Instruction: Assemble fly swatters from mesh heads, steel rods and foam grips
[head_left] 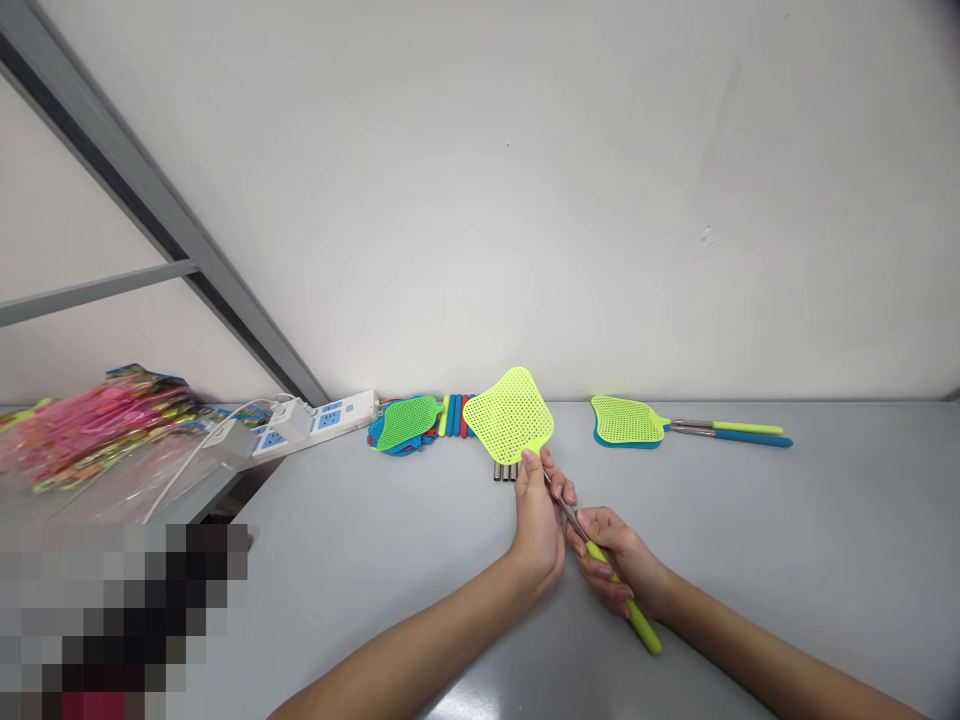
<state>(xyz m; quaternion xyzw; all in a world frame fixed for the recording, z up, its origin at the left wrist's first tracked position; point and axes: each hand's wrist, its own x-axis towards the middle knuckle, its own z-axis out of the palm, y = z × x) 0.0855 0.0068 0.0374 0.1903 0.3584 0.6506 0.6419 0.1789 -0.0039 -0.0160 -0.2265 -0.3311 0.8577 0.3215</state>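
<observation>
A yellow-green fly swatter [510, 415] is held up over the table, its perforated head tilted toward the upper left. My left hand [538, 520] pinches it where the head meets the metal rod. Lower down, my right hand [619, 560] wraps round the rod and the yellow-green grip. Behind the swatter lie several handles [455, 415] with coloured grips and metal ends, partly hidden by its head. Left of them is a pile of loose swatter heads [407, 424], green on top with blue and red below.
To the right, a yellow-green swatter [628, 420] lies on a blue swatter [754, 437] by the wall. A white power strip [322, 420] with plugs and a cable sits at the left edge of the grey table [825, 560]. Colourful packaged items [112, 420] are heaped beyond.
</observation>
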